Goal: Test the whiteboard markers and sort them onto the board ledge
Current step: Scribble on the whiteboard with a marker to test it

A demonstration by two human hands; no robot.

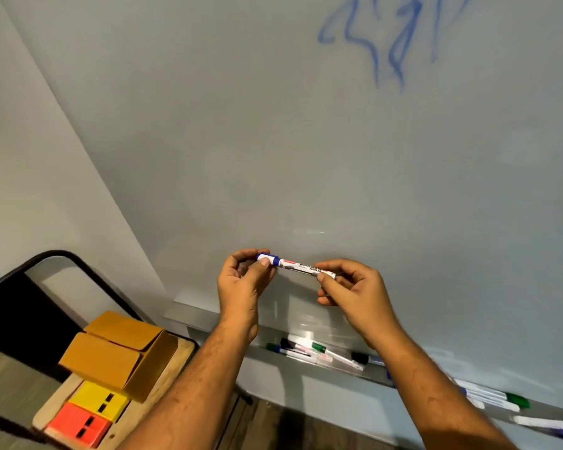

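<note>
**Desk:** Where are we in the run?

**Me:** Somewhere in the middle, I'd judge. I've got a blue marker (294,265) held level in front of the whiteboard (273,141), just above the ledge (306,332). My left hand (242,280) pinches the capped end between thumb and fingertips, and my right hand (355,287) pinches the other end the same way. The cap (268,258) is on.

**Desk:** Capping or uncapping?

**Me:** I can't tell from this. There are blue scribbles (381,37) high on the board, so at least one blue marker looks to have been tested. Whether it was this one, I can't say.

**Desk:** And the sorting?

**Me:** Partly laid out, as far as I can see. One cluster of markers (319,352) lies on the ledge below my hands, green and black caps mixed. A second bunch (498,396) sits further right along the ledge, green and blue ends showing. Which group stands for working or dead, I can't read off.

**Desk:** Anything left to pull?

**Me:** A cardboard box (117,352) sits on the small tabletop (176,358) at my left, with a yellow block (98,401) and a red block (78,425) beside it. I can't see into the box. This marker has yet to go to the ledge.
</note>
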